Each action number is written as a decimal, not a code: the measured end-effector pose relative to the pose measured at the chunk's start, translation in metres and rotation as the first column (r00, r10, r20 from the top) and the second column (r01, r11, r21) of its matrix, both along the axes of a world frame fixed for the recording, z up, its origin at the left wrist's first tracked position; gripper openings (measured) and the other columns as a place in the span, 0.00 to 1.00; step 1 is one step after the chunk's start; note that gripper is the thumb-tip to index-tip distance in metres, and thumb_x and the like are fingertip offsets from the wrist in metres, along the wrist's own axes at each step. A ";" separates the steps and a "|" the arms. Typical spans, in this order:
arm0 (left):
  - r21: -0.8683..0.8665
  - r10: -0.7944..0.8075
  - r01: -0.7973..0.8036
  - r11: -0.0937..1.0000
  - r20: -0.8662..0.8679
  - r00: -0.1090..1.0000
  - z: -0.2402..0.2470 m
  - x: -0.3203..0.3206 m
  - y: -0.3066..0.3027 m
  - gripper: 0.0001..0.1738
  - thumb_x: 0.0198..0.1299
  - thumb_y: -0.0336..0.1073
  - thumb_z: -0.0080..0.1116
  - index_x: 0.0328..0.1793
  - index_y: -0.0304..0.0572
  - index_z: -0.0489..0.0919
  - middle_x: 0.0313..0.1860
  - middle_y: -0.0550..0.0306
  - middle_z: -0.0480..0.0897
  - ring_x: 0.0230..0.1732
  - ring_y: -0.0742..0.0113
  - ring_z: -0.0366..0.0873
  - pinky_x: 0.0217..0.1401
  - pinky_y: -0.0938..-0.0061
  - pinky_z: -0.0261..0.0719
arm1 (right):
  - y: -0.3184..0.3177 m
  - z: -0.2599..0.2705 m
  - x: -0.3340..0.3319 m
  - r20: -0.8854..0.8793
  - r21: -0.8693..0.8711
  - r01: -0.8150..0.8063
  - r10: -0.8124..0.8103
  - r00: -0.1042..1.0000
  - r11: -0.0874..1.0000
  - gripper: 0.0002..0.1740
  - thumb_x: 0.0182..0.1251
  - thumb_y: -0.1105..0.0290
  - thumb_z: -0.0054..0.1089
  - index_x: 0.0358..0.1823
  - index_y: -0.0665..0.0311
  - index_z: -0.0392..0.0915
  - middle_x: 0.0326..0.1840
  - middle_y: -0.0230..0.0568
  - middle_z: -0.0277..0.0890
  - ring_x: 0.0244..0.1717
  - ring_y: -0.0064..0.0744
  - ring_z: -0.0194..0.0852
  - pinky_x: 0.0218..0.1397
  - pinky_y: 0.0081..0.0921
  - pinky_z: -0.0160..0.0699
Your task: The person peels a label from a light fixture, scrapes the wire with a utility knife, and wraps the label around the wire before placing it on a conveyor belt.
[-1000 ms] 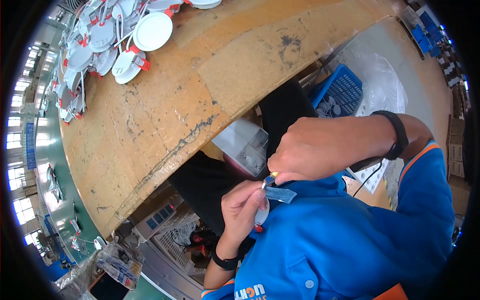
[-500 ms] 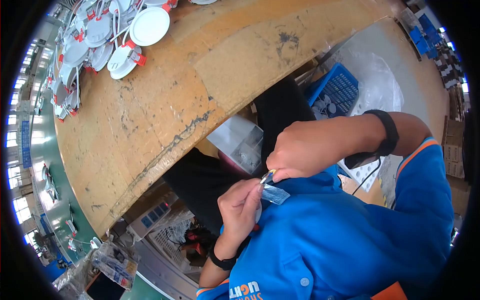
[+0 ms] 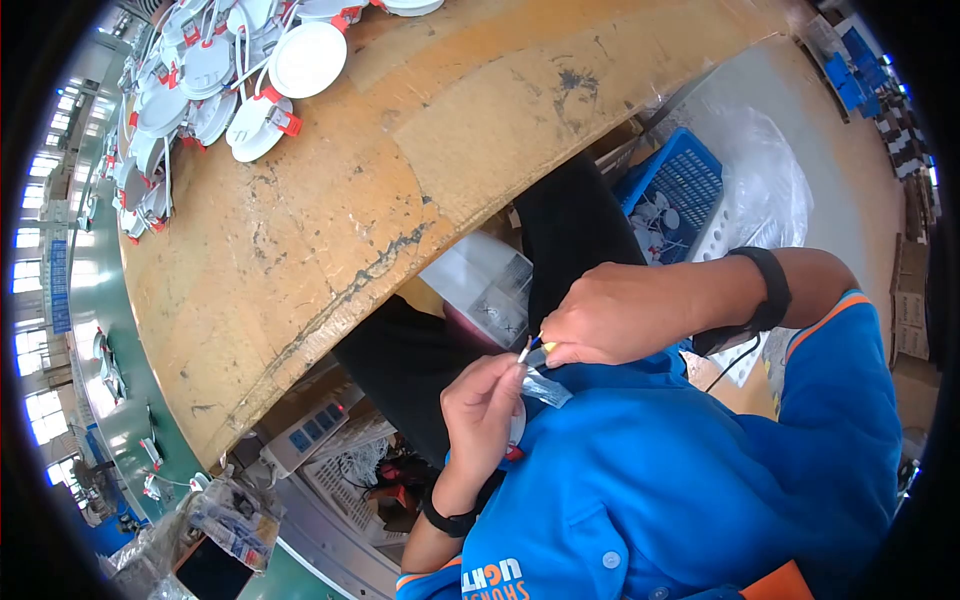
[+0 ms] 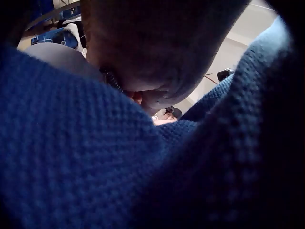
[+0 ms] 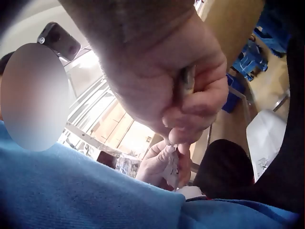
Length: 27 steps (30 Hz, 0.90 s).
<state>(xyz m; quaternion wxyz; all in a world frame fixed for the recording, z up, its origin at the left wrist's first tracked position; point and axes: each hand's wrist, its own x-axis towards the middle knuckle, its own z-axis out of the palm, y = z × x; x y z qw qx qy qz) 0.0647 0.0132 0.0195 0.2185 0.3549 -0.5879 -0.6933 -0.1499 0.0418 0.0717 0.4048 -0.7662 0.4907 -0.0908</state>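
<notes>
In the head view, my left hand [image 3: 478, 405] pinches a thin white cable [image 3: 524, 355] between thumb and fingers. A blue wire [image 3: 535, 341] shows by the cable's end. Behind these fingers is part of a white round downlight [image 3: 517, 425] with a red clip, mostly hidden. A crinkled clear plastic strip [image 3: 546, 389] hangs beside the fingertips. My right hand [image 3: 612, 312], curled, grips a small tool with a yellow part [image 3: 549, 347] right at the cable end. In the right wrist view the tool's other end [image 5: 188, 80] shows inside the fist; its kind I cannot tell.
A heap of white downlights [image 3: 205, 70] with red clips lies on the worn brown table [image 3: 330, 220]. Below its edge are a white box [image 3: 480, 280] and a blue basket [image 3: 685, 170] holding more white parts. Blue cloth [image 4: 86, 157] covers most of the left wrist view.
The right hand has dropped slightly, and the blue wire now shows by the cable end. The plastic strip has shifted a little towards the left hand, which still pinches the cable.
</notes>
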 end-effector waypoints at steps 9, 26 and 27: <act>-0.221 -0.040 0.064 0.973 0.112 0.993 0.000 -0.002 0.007 0.05 0.57 0.27 0.57 0.35 0.31 0.80 0.21 0.56 0.75 0.19 0.74 0.70 0.22 0.80 0.66 | -0.005 0.006 -0.005 0.062 0.191 -0.156 0.147 0.987 0.969 0.18 0.64 0.59 0.51 0.28 0.69 0.74 0.22 0.54 0.74 0.27 0.56 0.74 0.31 0.43 0.74; -0.086 -0.097 0.101 0.991 0.046 0.994 -0.007 0.001 -0.004 0.06 0.59 0.28 0.56 0.37 0.31 0.81 0.26 0.60 0.77 0.22 0.79 0.69 0.25 0.85 0.65 | -0.002 0.003 -0.002 0.076 0.242 -0.258 0.247 0.966 0.935 0.18 0.65 0.59 0.50 0.29 0.68 0.74 0.24 0.53 0.75 0.29 0.55 0.75 0.33 0.42 0.74; -0.095 -0.145 0.150 0.984 0.060 0.988 -0.004 0.001 -0.006 0.05 0.58 0.26 0.56 0.37 0.31 0.80 0.27 0.58 0.78 0.26 0.77 0.72 0.29 0.83 0.68 | 0.002 -0.001 -0.001 0.089 0.226 -0.256 0.242 0.966 0.940 0.18 0.65 0.59 0.50 0.29 0.68 0.74 0.24 0.53 0.75 0.29 0.55 0.75 0.33 0.42 0.74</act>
